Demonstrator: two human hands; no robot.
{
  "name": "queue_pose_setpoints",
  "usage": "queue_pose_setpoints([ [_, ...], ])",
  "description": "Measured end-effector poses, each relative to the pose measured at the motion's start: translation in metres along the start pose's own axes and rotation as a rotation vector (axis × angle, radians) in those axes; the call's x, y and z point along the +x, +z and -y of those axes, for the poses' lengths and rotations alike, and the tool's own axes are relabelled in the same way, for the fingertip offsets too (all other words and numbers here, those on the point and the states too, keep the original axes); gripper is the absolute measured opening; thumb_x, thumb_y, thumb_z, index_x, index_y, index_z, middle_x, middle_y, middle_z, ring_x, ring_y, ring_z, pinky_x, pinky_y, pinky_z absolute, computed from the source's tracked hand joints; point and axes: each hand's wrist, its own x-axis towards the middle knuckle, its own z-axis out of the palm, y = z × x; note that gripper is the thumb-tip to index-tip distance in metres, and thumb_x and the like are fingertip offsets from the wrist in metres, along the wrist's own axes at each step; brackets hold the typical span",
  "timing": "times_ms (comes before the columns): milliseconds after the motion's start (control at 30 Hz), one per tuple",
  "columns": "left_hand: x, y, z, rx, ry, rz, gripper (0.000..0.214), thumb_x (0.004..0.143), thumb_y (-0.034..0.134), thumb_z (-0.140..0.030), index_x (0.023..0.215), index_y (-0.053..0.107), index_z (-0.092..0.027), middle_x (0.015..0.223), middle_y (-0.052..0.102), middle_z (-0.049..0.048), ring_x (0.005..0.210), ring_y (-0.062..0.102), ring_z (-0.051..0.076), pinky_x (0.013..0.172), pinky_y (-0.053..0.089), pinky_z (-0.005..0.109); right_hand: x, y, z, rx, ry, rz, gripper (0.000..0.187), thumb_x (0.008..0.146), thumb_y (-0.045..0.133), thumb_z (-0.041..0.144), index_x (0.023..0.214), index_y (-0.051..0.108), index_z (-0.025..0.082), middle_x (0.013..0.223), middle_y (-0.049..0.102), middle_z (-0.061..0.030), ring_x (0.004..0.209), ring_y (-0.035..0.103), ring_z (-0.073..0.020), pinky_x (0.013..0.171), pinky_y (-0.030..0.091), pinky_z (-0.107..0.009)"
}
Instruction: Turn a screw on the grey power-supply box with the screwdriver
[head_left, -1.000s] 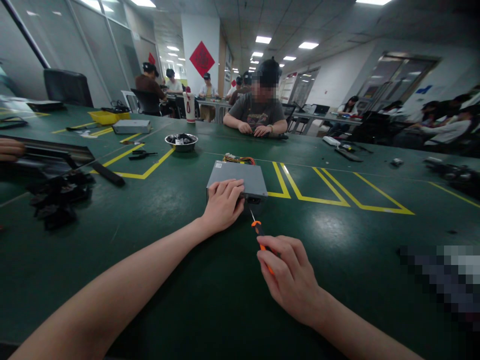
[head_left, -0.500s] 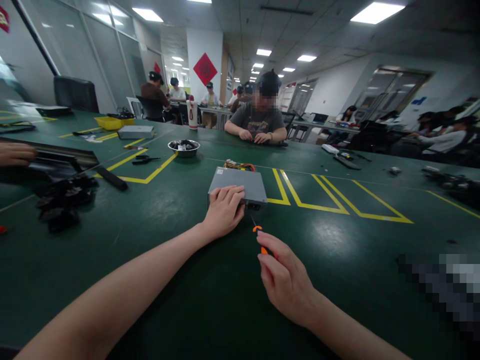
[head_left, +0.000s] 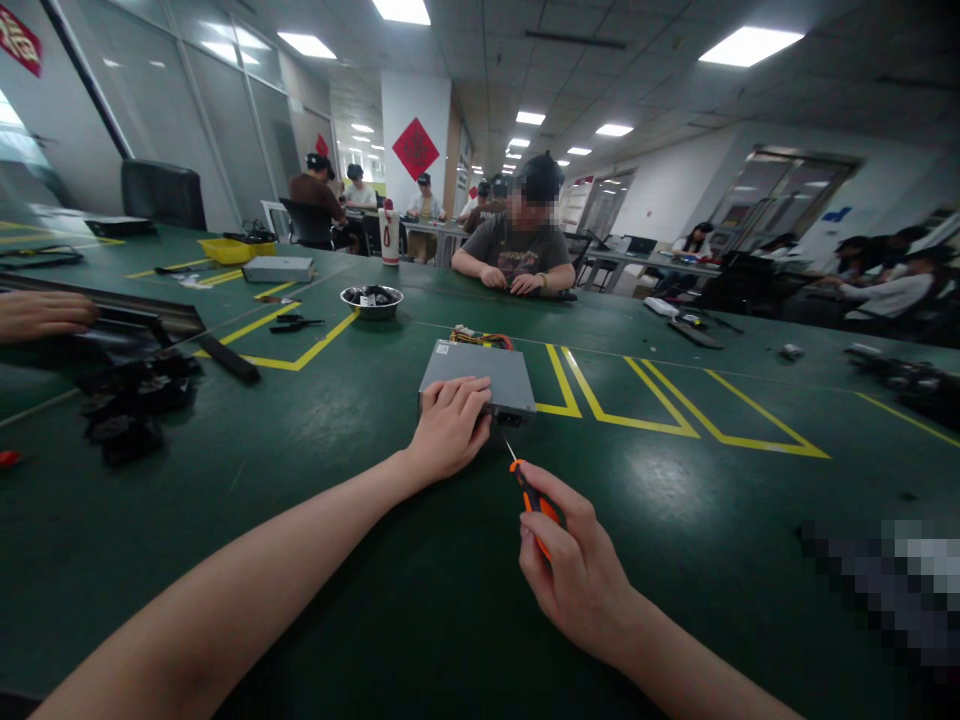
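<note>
A grey metal computer power supply (head_left: 502, 375) lies on the green table, its coloured cables bunched at the far side. My left hand (head_left: 448, 425) grips its near left part, fingers on top and the thumb side at the near face, to the left of the power socket. In my right hand (head_left: 574, 545) is an orange and black screwdriver (head_left: 541, 507). Its thin shaft slants up and left towards the near face of the power supply. The tip ends just short of that face, as far as I can see.
Behind the power supply stands a metal bowl (head_left: 372, 301) of dark parts. Black parts (head_left: 135, 405) lie on the left, near another person's hand (head_left: 46, 316). A second grey metal box (head_left: 278, 269) and a yellow tray (head_left: 236, 250) sit farther back. A person (head_left: 517, 240) sits opposite.
My right hand has turned slightly, so more of the screwdriver's handle shows, and it sits a little lower. My left hand stays on the power supply. The whole view has shifted slightly.
</note>
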Motion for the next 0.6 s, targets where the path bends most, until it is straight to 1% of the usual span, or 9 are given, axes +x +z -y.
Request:
queue_pose_setpoints([
  [67,0.0003,-0.0002,0.0001,0.001,-0.002,0.003,0.024,0.085,0.043,-0.024,0.108,0.048,-0.020,0.124,0.053,0.0057,0.115,0.043,0.022,0.093,0.027,0.041,0.0027,-0.0008,0.0010,-0.026,0.013,-0.041,0.022,0.077,0.054,0.013,0.098,0.048,0.013,0.106,0.050,-0.0150,0.105,0.049,-0.0259,0.077,0.053,-0.041],
  [133,0.0004,-0.0001,0.0000,0.004,-0.003,0.009,0.024,0.085,0.044,-0.024,0.108,0.047,-0.019,0.124,0.053,0.0054,0.115,0.043,0.021,0.093,0.027,0.040,0.0028,-0.0015,0.0014,-0.035,0.023,-0.054,0.022,0.078,0.054,0.010,0.099,0.049,0.014,0.099,0.052,-0.0121,0.100,0.051,-0.0232,0.074,0.054,-0.039],
  [233,0.0002,0.0009,-0.0002,0.007,-0.004,0.009,0.025,0.085,0.044,-0.024,0.108,0.047,-0.019,0.124,0.053,0.0055,0.115,0.043,0.022,0.094,0.026,0.041,-0.0010,-0.0024,0.0011,0.019,-0.005,-0.041,0.032,0.077,0.048,0.001,0.106,0.047,0.015,0.109,0.051,-0.0128,0.107,0.050,-0.0224,0.079,0.053,-0.039],
  [300,-0.0001,0.0018,0.0000,0.005,-0.004,0.002,0.025,0.085,0.045,-0.024,0.108,0.048,-0.020,0.124,0.053,0.0057,0.115,0.043,0.022,0.094,0.026,0.041,-0.0027,-0.0027,0.0008,0.052,-0.041,-0.020,0.032,0.078,0.046,0.001,0.107,0.047,0.014,0.119,0.047,-0.0153,0.115,0.046,-0.0242,0.083,0.052,-0.040],
  [367,-0.0003,0.0026,0.0003,0.002,-0.004,-0.002,0.024,0.085,0.045,-0.024,0.108,0.048,-0.020,0.124,0.053,0.0056,0.116,0.043,0.022,0.094,0.026,0.041,-0.0021,-0.0025,0.0004,0.049,-0.056,-0.006,0.028,0.079,0.045,0.002,0.104,0.049,0.012,0.122,0.045,-0.0167,0.118,0.044,-0.0250,0.086,0.052,-0.039],
  [433,-0.0005,0.0030,0.0008,0.002,-0.003,-0.005,0.024,0.084,0.045,-0.024,0.108,0.048,-0.020,0.124,0.053,0.0052,0.116,0.043,0.022,0.094,0.026,0.040,-0.0002,-0.0017,-0.0004,0.037,-0.054,-0.009,0.025,0.078,0.047,0.002,0.101,0.051,0.012,0.117,0.050,-0.0151,0.118,0.044,-0.0254,0.088,0.051,-0.041],
  [500,-0.0005,0.0032,0.0013,0.003,-0.001,-0.005,0.024,0.084,0.045,-0.024,0.108,0.047,-0.020,0.124,0.053,0.0050,0.116,0.043,0.022,0.094,0.026,0.041,0.0007,-0.0006,-0.0016,0.042,-0.064,0.005,0.024,0.078,0.049,0.003,0.100,0.052,0.013,0.108,0.056,-0.0117,0.116,0.045,-0.0254,0.089,0.049,-0.044],
  [567,-0.0004,0.0032,0.0015,0.003,0.001,-0.004,0.024,0.084,0.045,-0.024,0.108,0.047,-0.021,0.124,0.053,0.0050,0.116,0.043,0.022,0.094,0.026,0.041,-0.0004,0.0001,-0.0025,0.052,-0.088,0.026,0.025,0.079,0.049,0.004,0.102,0.053,0.014,0.105,0.057,-0.0108,0.115,0.046,-0.0249,0.089,0.050,-0.043],
  [600,-0.0003,0.0031,0.0015,0.003,0.002,-0.003,0.024,0.084,0.045,-0.024,0.108,0.047,-0.021,0.124,0.053,0.0050,0.116,0.043,0.022,0.094,0.026,0.041,-0.0015,0.0001,-0.0028,0.050,-0.093,0.034,0.027,0.078,0.048,0.004,0.104,0.052,0.013,0.108,0.055,-0.0122,0.115,0.046,-0.0247,0.088,0.050,-0.041],
])
